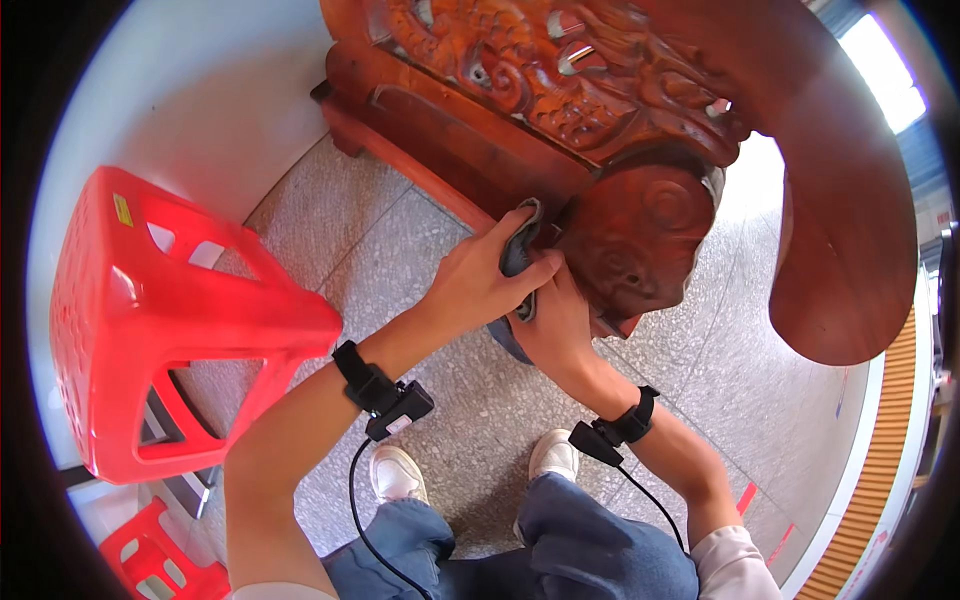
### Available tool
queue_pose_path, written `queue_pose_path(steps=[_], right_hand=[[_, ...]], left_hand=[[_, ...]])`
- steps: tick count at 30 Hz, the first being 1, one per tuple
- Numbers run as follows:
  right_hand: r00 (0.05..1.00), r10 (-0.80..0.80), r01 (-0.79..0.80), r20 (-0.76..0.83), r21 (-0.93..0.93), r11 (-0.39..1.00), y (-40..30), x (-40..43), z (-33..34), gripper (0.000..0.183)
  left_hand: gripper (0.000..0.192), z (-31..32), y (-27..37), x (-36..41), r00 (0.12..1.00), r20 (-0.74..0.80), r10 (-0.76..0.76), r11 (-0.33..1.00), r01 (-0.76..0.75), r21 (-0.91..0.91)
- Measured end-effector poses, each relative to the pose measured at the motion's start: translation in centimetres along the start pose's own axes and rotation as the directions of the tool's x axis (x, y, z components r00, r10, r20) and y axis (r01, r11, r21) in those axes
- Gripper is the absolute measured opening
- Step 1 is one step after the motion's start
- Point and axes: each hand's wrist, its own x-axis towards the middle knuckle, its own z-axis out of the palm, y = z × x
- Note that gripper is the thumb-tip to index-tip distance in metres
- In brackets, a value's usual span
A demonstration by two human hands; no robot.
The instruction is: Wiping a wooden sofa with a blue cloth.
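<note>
A dark grey-blue cloth (514,255) is bunched up in front of the reddish-brown carved wooden stand (450,142). My left hand (480,270) grips the cloth from the left, thumb pointing right. Close against it, my right hand (556,319) holds the cloth's lower part, and the two hands overlap. Part of the cloth hangs below my right hand. Just right of my fingers is a rounded carved block (637,232) at the end of the stand's base. Some fingertips are hidden behind the cloth and the other hand.
A red plastic stool (195,315) stands at the left, with another red plastic piece (161,559) below it. A thick curved wooden part (840,225) overhangs the right side. Black devices are strapped to both wrists, with cables trailing down. Grey speckled tiles (480,420) cover the floor.
</note>
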Motion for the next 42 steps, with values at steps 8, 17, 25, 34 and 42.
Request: queue_pose_path(steps=[8,17,25,34,42], right_hand=[[0.99,0.132,-0.141,0.048,0.302,0.943,0.8,-0.5,1.2,0.05],[0.994,0.113,-0.108,0.0,0.277,0.955,1.0,-1.2,1.7,0.052],[0.92,0.08,-0.204,0.384,0.294,0.934,1.7,-1.9,-1.5,0.061],[0.778,0.386,-0.591,0.496,0.37,0.717,6.7,-6.9,-5.4,0.047],[0.698,0.326,-0.589,0.638,0.251,0.768,7.1,-9.1,-4.5,0.036]], left_hand=[[0.072,0.7,-3.5,-0.6,0.982,0.087,-0.165,0.984,0.17,-0.049],[0.075,2.2,-4.7,-1.8,0.971,0.133,-0.197,0.899,0.233,-0.37],[0.057,0.2,-4.7,-0.7,0.954,0.282,-0.099,0.965,0.162,-0.208],[0.074,-0.2,-4.5,1.6,0.926,0.36,0.111,0.899,-0.248,0.362],[0.085,1.5,-6.2,5.2,0.875,0.403,0.268,0.67,-0.47,0.575]])
